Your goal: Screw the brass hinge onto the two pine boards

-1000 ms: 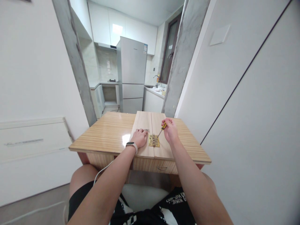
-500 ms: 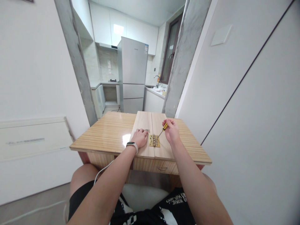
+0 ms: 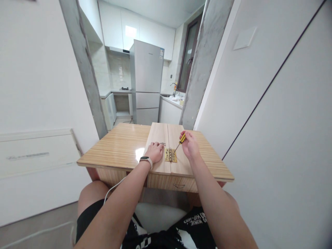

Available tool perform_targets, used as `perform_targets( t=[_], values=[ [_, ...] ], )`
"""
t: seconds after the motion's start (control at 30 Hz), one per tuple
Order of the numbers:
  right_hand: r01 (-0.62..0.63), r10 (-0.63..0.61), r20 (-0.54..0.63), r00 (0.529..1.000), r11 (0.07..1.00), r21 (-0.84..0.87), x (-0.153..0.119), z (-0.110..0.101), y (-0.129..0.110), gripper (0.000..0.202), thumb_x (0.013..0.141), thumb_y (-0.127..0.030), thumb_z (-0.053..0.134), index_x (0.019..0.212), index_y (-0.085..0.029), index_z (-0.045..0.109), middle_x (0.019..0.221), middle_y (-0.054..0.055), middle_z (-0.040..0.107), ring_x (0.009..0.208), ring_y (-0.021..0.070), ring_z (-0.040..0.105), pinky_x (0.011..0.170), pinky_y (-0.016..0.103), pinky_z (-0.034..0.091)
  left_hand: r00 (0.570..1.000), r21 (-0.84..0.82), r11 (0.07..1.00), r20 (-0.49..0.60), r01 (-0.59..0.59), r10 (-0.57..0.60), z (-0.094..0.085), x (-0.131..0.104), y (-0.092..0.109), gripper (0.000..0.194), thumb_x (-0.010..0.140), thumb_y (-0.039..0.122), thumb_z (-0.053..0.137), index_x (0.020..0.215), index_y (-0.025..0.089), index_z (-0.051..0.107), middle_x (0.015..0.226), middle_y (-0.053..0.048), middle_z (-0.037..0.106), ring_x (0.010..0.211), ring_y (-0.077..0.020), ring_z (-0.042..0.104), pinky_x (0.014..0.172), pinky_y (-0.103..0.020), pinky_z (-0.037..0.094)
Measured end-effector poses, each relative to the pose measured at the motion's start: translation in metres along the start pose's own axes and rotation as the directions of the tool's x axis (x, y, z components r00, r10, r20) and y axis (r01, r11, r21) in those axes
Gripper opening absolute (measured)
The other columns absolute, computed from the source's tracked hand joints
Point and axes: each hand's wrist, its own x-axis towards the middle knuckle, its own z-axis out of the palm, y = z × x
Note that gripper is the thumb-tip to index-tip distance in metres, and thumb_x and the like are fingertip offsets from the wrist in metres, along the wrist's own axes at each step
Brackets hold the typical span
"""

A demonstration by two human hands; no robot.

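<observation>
Pinching the yellow-and-black handle of a screwdriver [image 3: 182,138] between thumb and curled fingers of the right hand [image 3: 190,145], above the right board [image 3: 181,169]. Slanting with its shaft down and left to the right leaf of a brass-coloured hinge [image 3: 170,155]; too small to tell exactly what meets the tip. Lying across the seam between the two pale boards, towards their near end. Resting the left hand [image 3: 155,152] palm down on the left board [image 3: 158,133], fingers extended and loosely together, just left of the hinge. Wearing a wristband [image 3: 146,159] with a dark face there. Beside the left fingertips, on the far side of the hinge, a few small metal pieces [image 3: 163,144]. Under both boards, a glossy wood-grained bench [image 3: 116,145], with a drawer handle [image 3: 178,186] on its near side. Farther off, a grey refrigerator [image 3: 147,65]; to its right, a faucet [image 3: 173,85].
</observation>
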Motion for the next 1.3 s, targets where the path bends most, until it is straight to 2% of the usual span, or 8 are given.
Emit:
perform_targets(
  t=[0.2, 0.43, 0.57, 0.77, 0.87, 1.03, 1.17, 1.3],
  values=[
    [0.045, -0.046, -0.044, 0.998, 0.999, -0.03, 0.0004, 0.0051, 0.0029, 0.036, 0.074, -0.039, 0.095, 0.086, -0.025, 0.063, 0.082, -0.003, 0.069, 0.07, 0.013, 0.063, 0.069, 0.029, 0.054, 1.0, -0.007, 1.0, -0.017, -0.008, 0.007, 0.0013, 0.0007, -0.0007, 0.038, 0.108, 0.034, 0.04, 0.134, 0.028, 0.067, 0.136, -0.012, 0.062, 0.124, -0.0314, 0.05, 0.109, -0.048, 0.042],
    [-0.017, 0.015, 0.05, 0.999, 0.999, 0.029, -0.005, 0.0034, -0.0056, 0.019, 0.088, -0.043, 0.074, 0.087, -0.024, 0.071, 0.085, 0.002, 0.069, 0.071, 0.0147, 0.061, 0.069, 0.031, 0.054, 1.0, -0.005, 1.0, -0.022, -0.008, 0.007, 0.001, 0.0003, 0.0, 0.037, 0.108, 0.035, 0.04, 0.133, 0.028, 0.066, 0.135, -0.012, 0.062, 0.123, -0.0314, 0.05, 0.107, -0.048, 0.043],
    [-0.005, 0.005, 0.023, 1.0, 1.0, 0.023, -0.004, 0.0014, -0.0033, 0.019, 0.083, -0.039, 0.081, 0.083, -0.023, 0.071, 0.088, 0.001, 0.07, 0.074, 0.0147, 0.063, 0.073, 0.031, 0.055, 1.0, 0.001, 1.0, -0.016, -0.003, 0.003, 0.0013, 0.0007, -0.0006, 0.038, 0.108, 0.036, 0.039, 0.135, 0.028, 0.066, 0.136, -0.012, 0.062, 0.124, -0.0316, 0.05, 0.107, -0.048, 0.043],
    [0.024, -0.023, -0.041, 0.999, 1.0, 0.017, -0.0026, 0.0046, 0.0016, 0.033, 0.072, -0.037, 0.095, 0.082, -0.024, 0.067, 0.084, -0.001, 0.07, 0.073, 0.0132, 0.062, 0.071, 0.028, 0.053, 1.0, -0.001, 1.0, -0.02, -0.015, 0.015, 0.0036, 0.0015, -0.0023, 0.039, 0.109, 0.037, 0.039, 0.135, 0.028, 0.066, 0.137, -0.012, 0.061, 0.125, -0.0317, 0.049, 0.107, -0.048, 0.042],
    [0.034, -0.034, 0.002, 0.999, 0.999, 0.028, -0.004, 0.0047, -0.0008, 0.028, 0.078, -0.038, 0.091, 0.083, -0.024, 0.068, 0.082, -0.001, 0.069, 0.07, 0.0121, 0.06, 0.07, 0.027, 0.051, 1.0, 0.003, 1.0, -0.026, -0.013, 0.013, 0.0045, 0.0016, -0.0025, 0.039, 0.109, 0.037, 0.039, 0.134, 0.028, 0.067, 0.136, -0.012, 0.062, 0.124, -0.0316, 0.05, 0.107, -0.048, 0.042],
    [-0.029, 0.025, 0.068, 0.997, 0.998, 0.051, -0.0053, 0.0008, -0.0056, 0.021, 0.09, -0.044, 0.077, 0.091, -0.023, 0.075, 0.088, 0.002, 0.07, 0.072, 0.0136, 0.06, 0.069, 0.029, 0.053, 1.0, 0.006, 1.0, -0.026, -0.015, 0.015, 0.0048, 0.0014, -0.0029, 0.039, 0.108, 0.036, 0.039, 0.135, 0.028, 0.067, 0.137, -0.012, 0.062, 0.124, -0.0317, 0.05, 0.106, -0.048, 0.042],
    [-0.009, 0.008, 0.043, 0.999, 1.0, 0.024, -0.0026, -0.0004, -0.0024, 0.02, 0.083, -0.039, 0.086, 0.086, -0.023, 0.074, 0.089, 0.002, 0.07, 0.077, 0.0141, 0.062, 0.072, 0.028, 0.054, 0.999, 0.004, 1.0, -0.03, -0.018, 0.018, 0.0051, 0.0015, -0.0033, 0.038, 0.108, 0.035, 0.039, 0.134, 0.028, 0.067, 0.136, -0.012, 0.062, 0.124, -0.0318, 0.05, 0.106, -0.048, 0.042],
    [0.003, -0.002, -0.03, 1.0, 1.0, 0.013, -0.0005, 0.0004, 0.0014, 0.031, 0.073, -0.039, 0.095, 0.082, -0.023, 0.07, 0.084, -0.001, 0.069, 0.075, 0.0133, 0.062, 0.07, 0.027, 0.053, 0.999, -0.003, 1.0, -0.034, -0.02, 0.019, 0.0057, 0.002, -0.0035, 0.037, 0.108, 0.035, 0.04, 0.133, 0.028, 0.067, 0.135, -0.012, 0.063, 0.123, -0.032, 0.05, 0.105, -0.048, 0.043]
  ],
)
